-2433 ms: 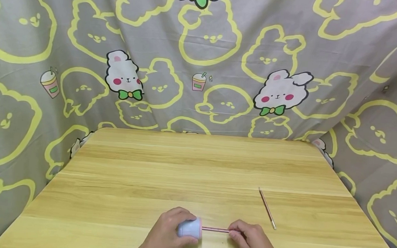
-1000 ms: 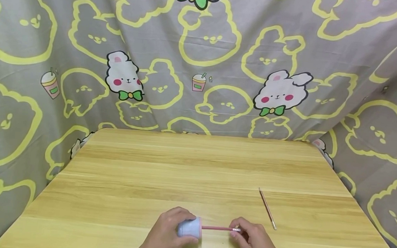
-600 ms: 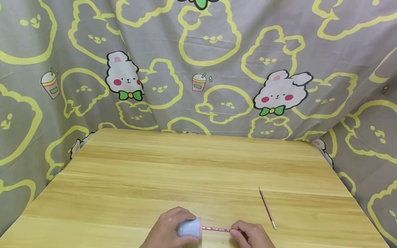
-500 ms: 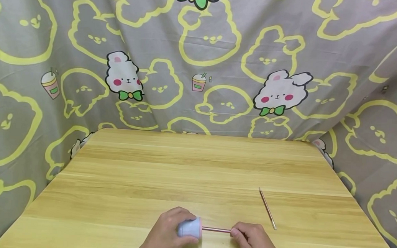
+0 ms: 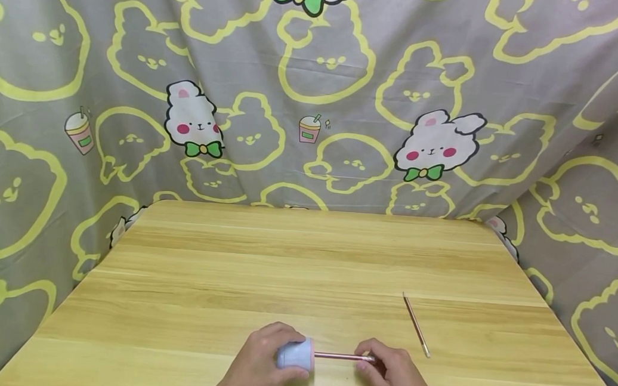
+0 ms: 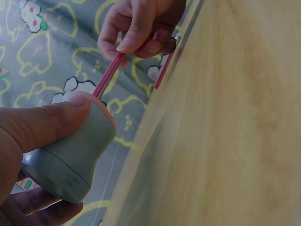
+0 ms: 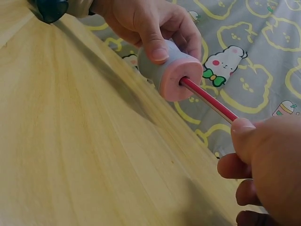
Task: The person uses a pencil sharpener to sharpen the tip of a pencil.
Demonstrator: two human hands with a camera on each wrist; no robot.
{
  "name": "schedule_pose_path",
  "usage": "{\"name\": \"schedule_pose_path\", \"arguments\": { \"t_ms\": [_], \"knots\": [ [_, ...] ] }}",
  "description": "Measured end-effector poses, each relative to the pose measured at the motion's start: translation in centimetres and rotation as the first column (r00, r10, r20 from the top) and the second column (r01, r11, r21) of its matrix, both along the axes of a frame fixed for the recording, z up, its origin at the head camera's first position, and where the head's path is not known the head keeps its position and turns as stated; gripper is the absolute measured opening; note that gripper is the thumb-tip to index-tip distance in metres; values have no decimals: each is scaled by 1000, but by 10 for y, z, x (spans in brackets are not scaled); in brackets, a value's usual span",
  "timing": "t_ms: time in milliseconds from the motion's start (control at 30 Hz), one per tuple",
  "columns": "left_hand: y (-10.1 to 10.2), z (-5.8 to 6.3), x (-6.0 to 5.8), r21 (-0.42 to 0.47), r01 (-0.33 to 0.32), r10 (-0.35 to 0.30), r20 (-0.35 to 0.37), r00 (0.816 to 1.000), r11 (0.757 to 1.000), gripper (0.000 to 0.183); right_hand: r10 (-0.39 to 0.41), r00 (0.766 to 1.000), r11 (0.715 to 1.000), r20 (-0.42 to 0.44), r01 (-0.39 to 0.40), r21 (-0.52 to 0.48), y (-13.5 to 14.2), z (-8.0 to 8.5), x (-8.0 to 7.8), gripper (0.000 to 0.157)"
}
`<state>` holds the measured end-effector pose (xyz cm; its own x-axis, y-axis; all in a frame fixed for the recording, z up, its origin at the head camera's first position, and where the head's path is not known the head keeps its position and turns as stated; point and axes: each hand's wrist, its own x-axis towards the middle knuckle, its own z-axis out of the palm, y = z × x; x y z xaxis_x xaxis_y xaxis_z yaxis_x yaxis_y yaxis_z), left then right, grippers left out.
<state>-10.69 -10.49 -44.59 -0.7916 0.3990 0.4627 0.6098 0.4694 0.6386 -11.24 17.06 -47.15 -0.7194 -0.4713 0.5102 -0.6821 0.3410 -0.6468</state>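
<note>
Sharpener (image 5: pixel 294 354): tipping onto its side down here at the bottom of the head view, its pink face (image 7: pixel 171 87) pointing at the right hand (image 5: pixel 395 375); whether the blue body is touching the wood, I cannot tell.
Left-side grip: the left hand (image 5: pixel 259 363) is wrapping that blue body, thumb pressing right by the pink rim, fingers curling around the other side.
Held pencil (image 5: pixel 335 356): running straight into the hole (image 7: pixel 183 81) in that face, its inner end hiding inside, its pale outer end showing by the right fingers.
Right-side pinch: thumb and forefinger are closing narrowly on the pencil near that outer end, the other fingers curling beneath.
Second pencil (image 5: pixel 416 326): lying loose and slanting on the table (image 5: pixel 228 271), just beyond the right hand, touching neither hand.
Backdrop: grey curtain (image 5: pixel 340 57) hanging behind, yellow outlines and white bunnies covering it.
</note>
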Motion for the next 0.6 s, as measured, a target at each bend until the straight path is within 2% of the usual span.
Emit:
{"name": "schedule_pose_path", "arguments": {
  "t_ms": [333,600],
  "knots": [
    [1,-1,0,-3,2,-2,3,1000,1000,39,-31,996,1000,-79,30,-6,-1,-2,-1,19],
    [2,1,1,-7,-22,22,-2,1000,1000,38,-54,998,999,-36,54,5,-2,0,-1,17]
  ]
}}
